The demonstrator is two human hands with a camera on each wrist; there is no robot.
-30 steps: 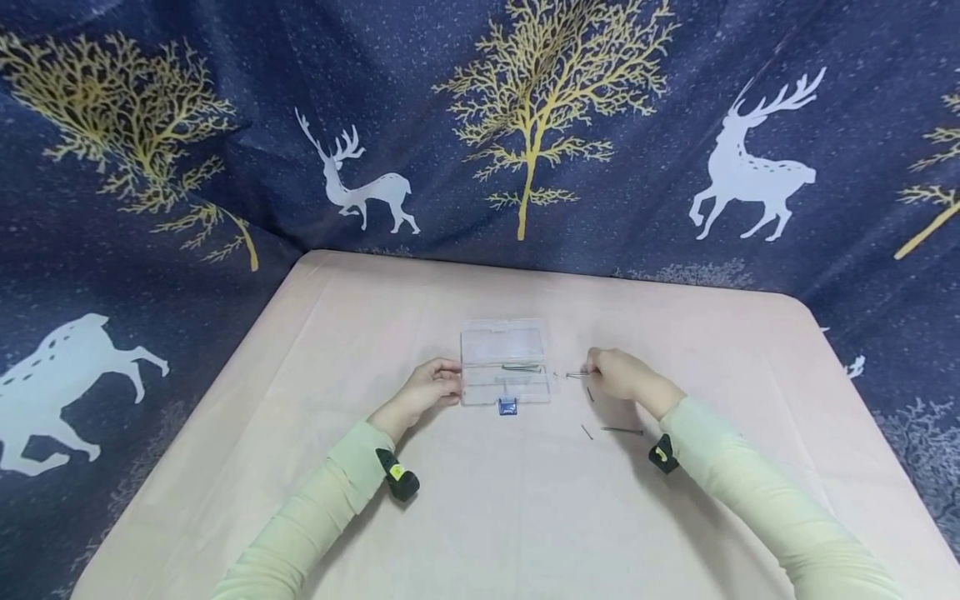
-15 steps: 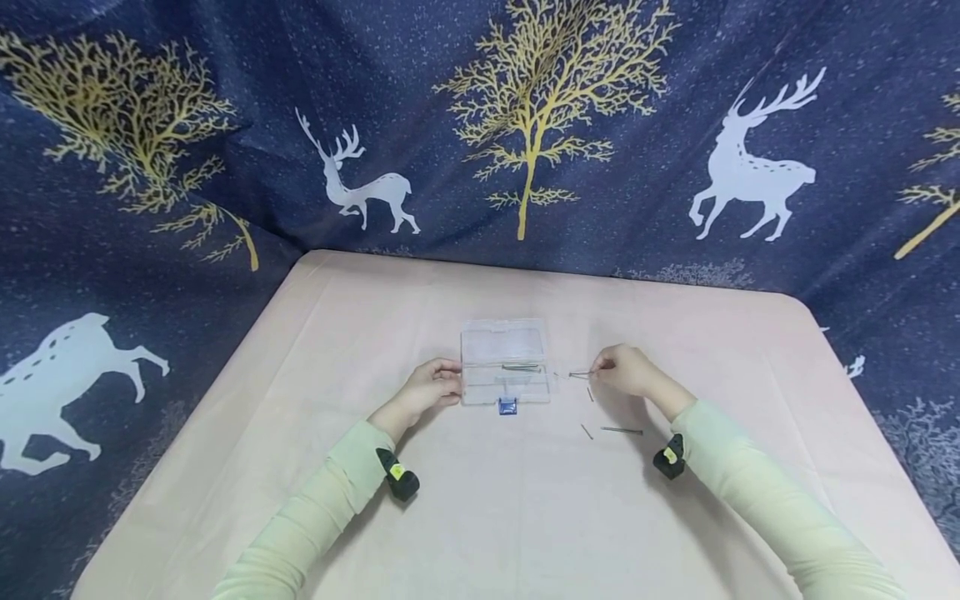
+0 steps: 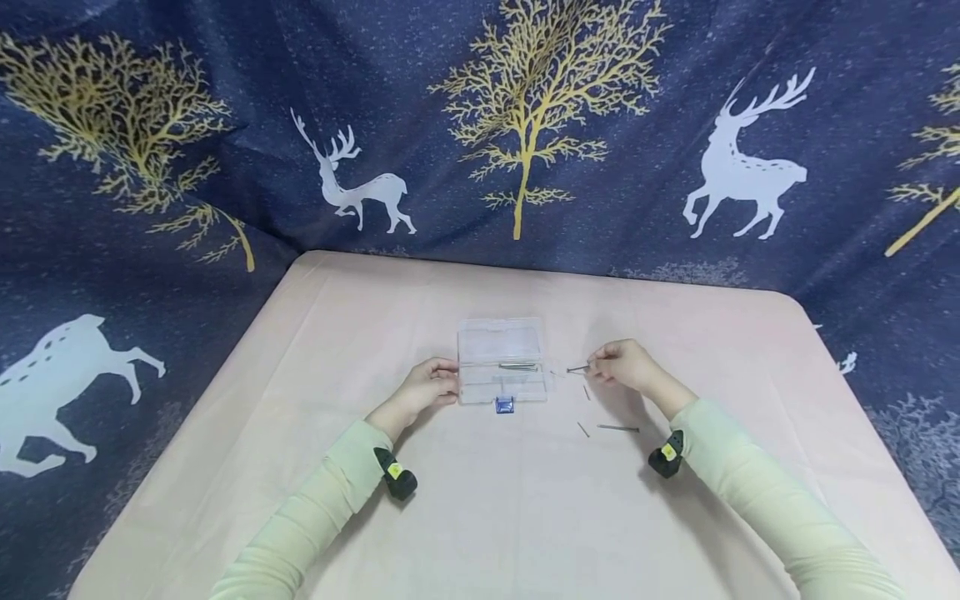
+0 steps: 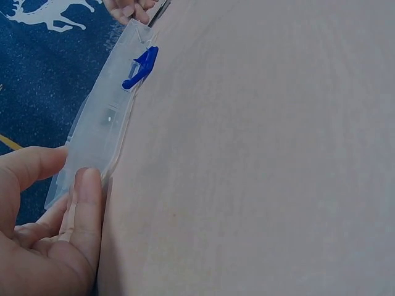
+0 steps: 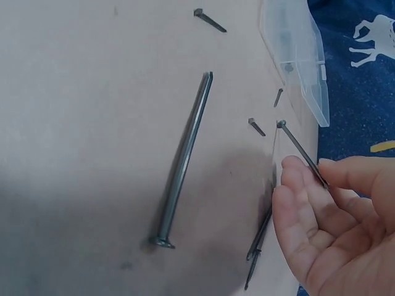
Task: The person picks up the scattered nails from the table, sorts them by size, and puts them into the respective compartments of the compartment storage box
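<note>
A clear plastic storage box [image 3: 480, 392] lies with its lid [image 3: 501, 340] raised and its blue latch [image 3: 505, 406] facing front. Several nails [image 3: 517, 367] lie in its rear compartment. My left hand [image 3: 426, 387] holds the left end of the box, thumb and fingers at its edge. Right of the box, my right hand [image 3: 622, 364] pinches a nail [image 5: 302, 153] between thumb and fingers, its head pointing toward the box. On the cloth near that hand lie a long nail [image 5: 184, 166] and small nails [image 5: 211, 21]; more dark nails [image 5: 256, 246] are partly hidden beside the fingers.
A pale pink cloth [image 3: 480, 517] covers the table. Behind it hangs a dark blue curtain [image 3: 442, 150] with deer and trees. A black wrist camera [image 3: 396, 475] sits on the left sleeve, another black camera [image 3: 666, 455] on the right.
My right hand has lifted slightly and drawn to the right, and the pinched nail now tilts above the cloth. My left hand stays on the box's left end.
</note>
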